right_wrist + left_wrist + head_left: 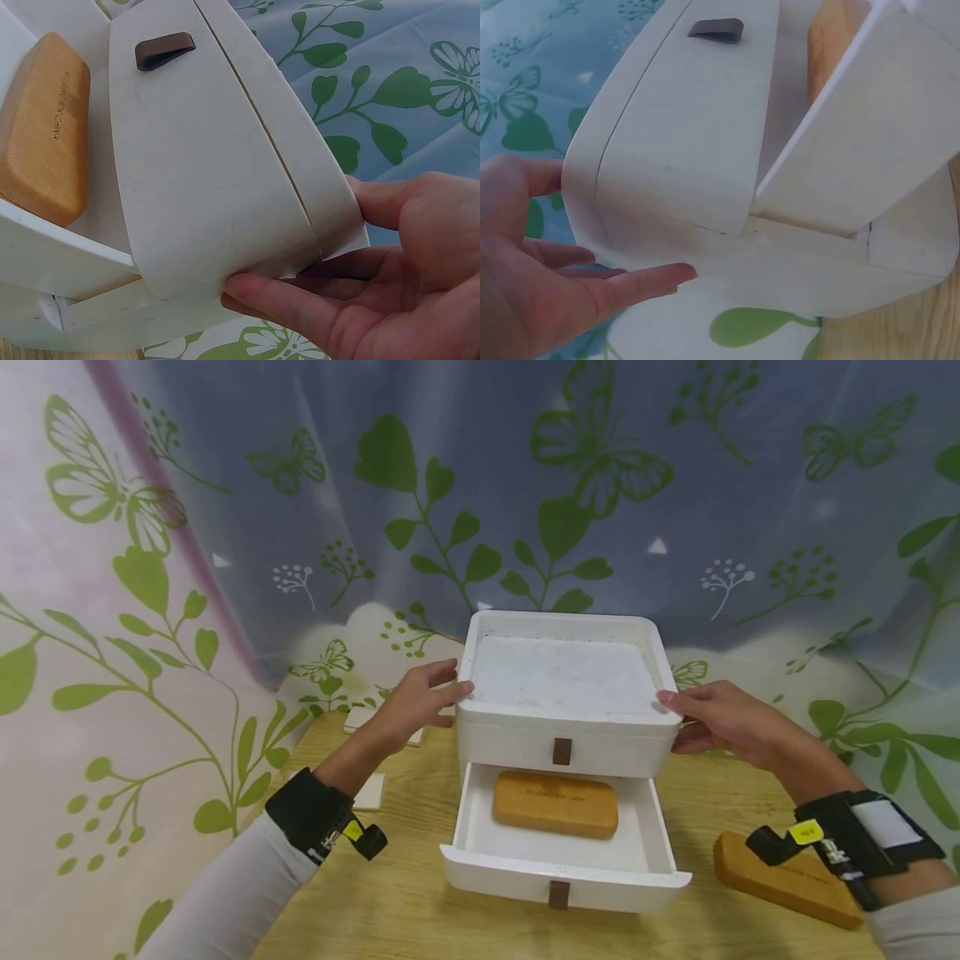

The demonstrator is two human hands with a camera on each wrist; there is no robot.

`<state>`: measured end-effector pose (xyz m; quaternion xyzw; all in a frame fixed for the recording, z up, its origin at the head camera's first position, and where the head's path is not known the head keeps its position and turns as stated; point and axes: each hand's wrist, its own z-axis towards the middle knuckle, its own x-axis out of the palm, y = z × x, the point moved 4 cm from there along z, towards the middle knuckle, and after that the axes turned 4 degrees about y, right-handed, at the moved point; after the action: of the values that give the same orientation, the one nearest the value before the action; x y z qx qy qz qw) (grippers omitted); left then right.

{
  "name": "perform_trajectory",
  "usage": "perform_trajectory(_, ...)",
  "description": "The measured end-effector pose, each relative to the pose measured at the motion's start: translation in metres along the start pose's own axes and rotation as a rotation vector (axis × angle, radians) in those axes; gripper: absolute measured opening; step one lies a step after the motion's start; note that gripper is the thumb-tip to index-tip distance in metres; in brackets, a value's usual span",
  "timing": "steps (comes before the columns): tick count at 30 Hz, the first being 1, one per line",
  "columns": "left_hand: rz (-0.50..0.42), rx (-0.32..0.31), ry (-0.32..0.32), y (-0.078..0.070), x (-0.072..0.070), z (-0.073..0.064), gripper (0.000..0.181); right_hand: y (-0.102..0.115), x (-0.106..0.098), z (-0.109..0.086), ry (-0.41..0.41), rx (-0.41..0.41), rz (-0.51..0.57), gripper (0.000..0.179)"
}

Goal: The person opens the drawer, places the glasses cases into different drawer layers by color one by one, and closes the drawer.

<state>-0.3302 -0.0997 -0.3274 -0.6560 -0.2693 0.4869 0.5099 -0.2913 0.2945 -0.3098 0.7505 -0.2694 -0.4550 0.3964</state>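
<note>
A white two-drawer storage box (570, 752) with a shallow tray top stands on the wooden table. Its upper drawer is closed; the lower drawer (562, 881) is pulled out and has an orange-brown case (555, 806) lying in it. At the box's left side is my left hand (416, 706), its thumb at the top rim and its fingers spread along the side wall. My right hand (723, 722) has its thumb on the right front corner of the rim. In the right wrist view, its straight fingers (285, 304) lie against the box's side.
A second orange-brown case (787, 881) lies on the table (390, 893) to the right, under my right wrist. White flat pieces (371, 792) lie on the left, partly behind my left arm. A curtain (480, 510) printed with leaves and butterflies hangs close behind the box.
</note>
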Motion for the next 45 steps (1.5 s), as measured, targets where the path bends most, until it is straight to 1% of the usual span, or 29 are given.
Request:
perform_trajectory(5,-0.077,0.001,0.052,0.003,0.001,0.001,0.065,0.001,0.001,0.001,0.002,0.002,-0.001,0.071)
perform_trajectory(8,-0.105,-0.007,0.073,0.005,0.001,0.001,0.060,0.002,0.002,0.002,0.003,0.004,0.001,0.071)
perform_trajectory(14,-0.128,-0.017,0.088,0.006,0.000,0.000,0.058,0.003,0.003,0.002,0.004,0.008,0.001,0.072)
perform_trajectory(23,-0.162,0.009,0.099,0.005,-0.001,0.003,0.057,0.002,0.002,0.002,-0.006,0.022,-0.002,0.075)
perform_trajectory(29,-0.160,0.023,0.118,0.005,0.003,0.007,0.057,-0.005,-0.001,-0.003,0.011,-0.006,-0.028,0.074)
perform_trajectory(34,-0.167,0.012,0.120,0.007,0.004,0.008,0.057,-0.014,-0.002,-0.013,0.013,-0.043,-0.108,0.072)
perform_trajectory(41,-0.190,0.020,0.110,0.008,0.000,0.008,0.056,-0.029,-0.007,-0.025,-0.054,-0.114,-0.228,0.066)
perform_trajectory(45,-0.197,0.032,0.105,0.010,0.000,0.006,0.056,-0.041,-0.009,-0.035,-0.130,-0.103,-0.407,0.066)
